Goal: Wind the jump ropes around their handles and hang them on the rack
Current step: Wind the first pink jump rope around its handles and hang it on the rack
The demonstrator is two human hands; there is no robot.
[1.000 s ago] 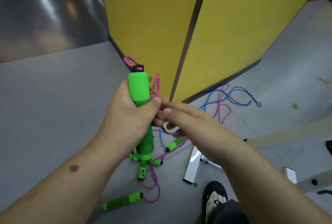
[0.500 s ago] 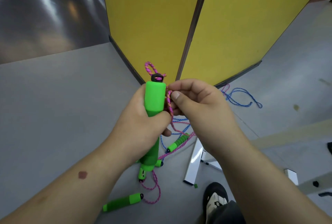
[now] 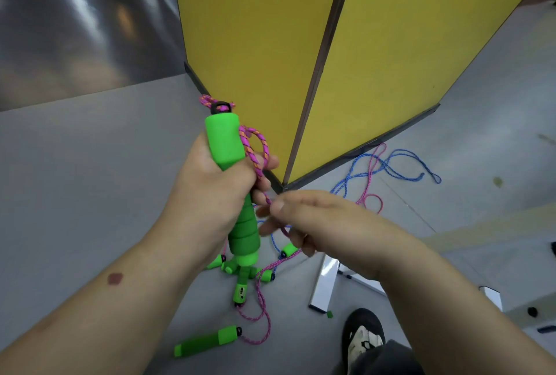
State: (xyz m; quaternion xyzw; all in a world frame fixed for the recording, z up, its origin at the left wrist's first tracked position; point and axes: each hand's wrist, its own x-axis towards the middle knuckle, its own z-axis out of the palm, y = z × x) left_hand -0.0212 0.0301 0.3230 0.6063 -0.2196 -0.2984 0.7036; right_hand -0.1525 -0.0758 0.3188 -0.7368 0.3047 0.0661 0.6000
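Head cam, looking down: the left hand [image 3: 210,191] has its fingers wrapped tight around a green foam handle [image 3: 233,182], holding it roughly upright with the black cap end pointing away from the person. A pink rope [image 3: 255,151] comes out of that cap, makes a small loop just right of the grip, and runs down past the left fingers to the right hand [image 3: 319,221]. That hand sits just right of the handle and a bit lower, thumb and fingers pinching the pink rope (exactly which fingertips touch it is hard to make out).

Below the grip, on the grey floor [image 3: 90,164], there's a cluster of more green handles [image 3: 240,272], and nearer the person one loose handle [image 3: 207,341] lying flat with pink rope trailing from it. Off to the right of the hands, blue rope [image 3: 400,164] and more pink rope sprawl by the foot of a yellow panel [image 3: 406,52]. A white metal frame [image 3: 323,287] and a shoe [image 3: 364,338] sit below the right wrist.
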